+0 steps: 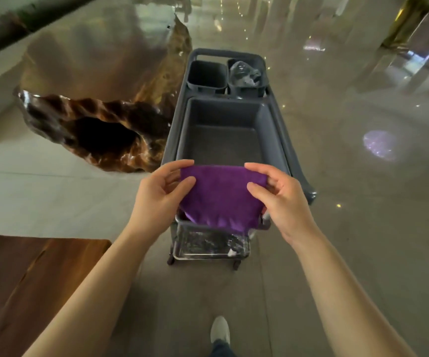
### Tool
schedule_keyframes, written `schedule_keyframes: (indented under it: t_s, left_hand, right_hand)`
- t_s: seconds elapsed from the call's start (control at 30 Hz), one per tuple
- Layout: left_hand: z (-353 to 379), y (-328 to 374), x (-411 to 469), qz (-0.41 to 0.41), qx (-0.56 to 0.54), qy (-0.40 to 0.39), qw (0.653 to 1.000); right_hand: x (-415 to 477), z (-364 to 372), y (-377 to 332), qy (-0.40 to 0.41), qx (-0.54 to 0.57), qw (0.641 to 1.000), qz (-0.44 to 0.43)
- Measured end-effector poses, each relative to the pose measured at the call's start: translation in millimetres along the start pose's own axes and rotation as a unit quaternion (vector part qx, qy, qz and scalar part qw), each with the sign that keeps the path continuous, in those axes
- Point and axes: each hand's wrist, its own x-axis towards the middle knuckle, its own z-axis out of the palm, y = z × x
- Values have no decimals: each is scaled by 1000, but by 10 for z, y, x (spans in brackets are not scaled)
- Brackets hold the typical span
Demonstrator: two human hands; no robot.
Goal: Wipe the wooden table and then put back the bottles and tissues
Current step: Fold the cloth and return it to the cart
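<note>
A purple cloth hangs spread between my two hands above the near end of a grey cleaning cart. My left hand pinches its upper left corner and my right hand pinches its upper right corner. The glossy, irregular wooden table stands to the left of the cart, its top reflecting the light. No bottles or tissues are in view.
The cart carries a large empty tub, two small bins at its far end, one lined with clear plastic, and a lower shelf. A brown wooden surface fills the lower left. My shoe is on the shiny floor.
</note>
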Motion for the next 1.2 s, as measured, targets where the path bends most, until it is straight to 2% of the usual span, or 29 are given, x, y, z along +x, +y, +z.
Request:
schedule_keyframes:
  t_s: [0.17,0.47,0.63,0.8,0.9,1.0,1.07,1.2]
  left_hand:
    - [258,-71,407,11,16,-20,1000]
    - [436,-651,493,-49,134,-37,989]
    - [448,-828,427,-31,314,-26,949]
    - [487,-856,479,42,412,-48,909]
    - [497,-879,521,16,464,-87,881]
    - [508,-896,562,5,508,-114,854]
    - [502,-896,593,-12,511,-131,850]
    - [508,-898,663,-22,520,-156,840]
  right_hand:
    - [371,-285,77,-2,-27,999,-33]
    - [551,-493,703,-64,-158,985,20]
    - [510,-515,799,-69,-294,953,-28]
    - [622,-519,819,-87,-403,909,-55]
    - [651,-535,851,-97,-427,896,-72]
    - [722,-543,878,-157,-446,878,-80]
    - [774,-532,880,-191,-450,870,-60]
    - [859,-542,936,-206,-460,862,-62]
